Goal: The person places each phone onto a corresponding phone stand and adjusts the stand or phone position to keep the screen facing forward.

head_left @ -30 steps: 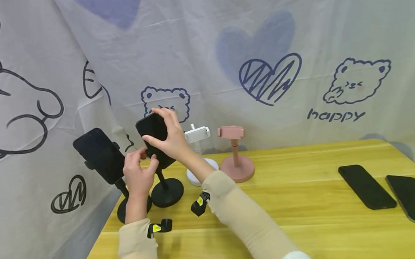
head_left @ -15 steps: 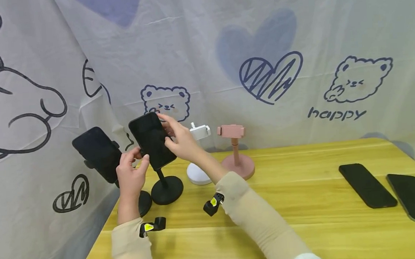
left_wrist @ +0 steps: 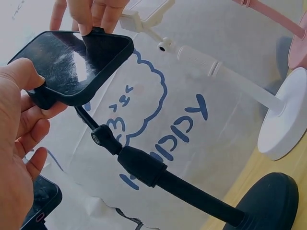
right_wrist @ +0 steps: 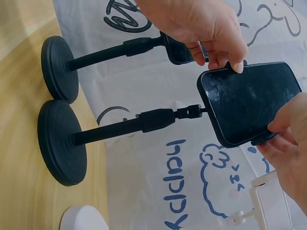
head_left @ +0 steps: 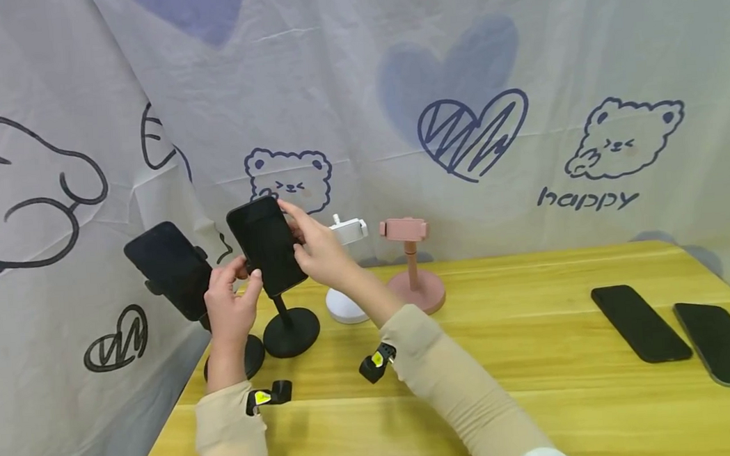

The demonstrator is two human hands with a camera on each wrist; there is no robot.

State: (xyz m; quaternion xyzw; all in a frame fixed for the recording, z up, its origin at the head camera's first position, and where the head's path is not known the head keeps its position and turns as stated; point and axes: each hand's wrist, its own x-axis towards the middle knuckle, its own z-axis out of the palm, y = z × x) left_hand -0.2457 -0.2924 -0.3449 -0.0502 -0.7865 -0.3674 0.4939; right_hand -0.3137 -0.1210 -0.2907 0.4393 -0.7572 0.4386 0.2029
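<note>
Pinching the phone (head_left: 268,246) from both sides, the left hand (head_left: 233,302) and right hand (head_left: 324,253) hold it, tilted, at the top of the black stand (right_wrist: 109,131). The left grip is narrowed to the phone's thickness, its thumb at the clamp (left_wrist: 43,97); the right grip is likewise bent around the opposite edge, thumb to the front. Fingers hide how fully the clamp catches each edge, so a shallow catch may well let the phone slide out on release and drop to the worktop (head_left: 523,351). Uneven pressure from the two sides could twist the joint (right_wrist: 189,112) below the phone, or tip the stand, since neither hand steadies its base. On the left, a backward swing of the knuckles risks nudging the neighbouring phone (head_left: 173,267); on the right, the forearm passes in front of the white stand (head_left: 347,307) and might knock it when withdrawn.
</note>
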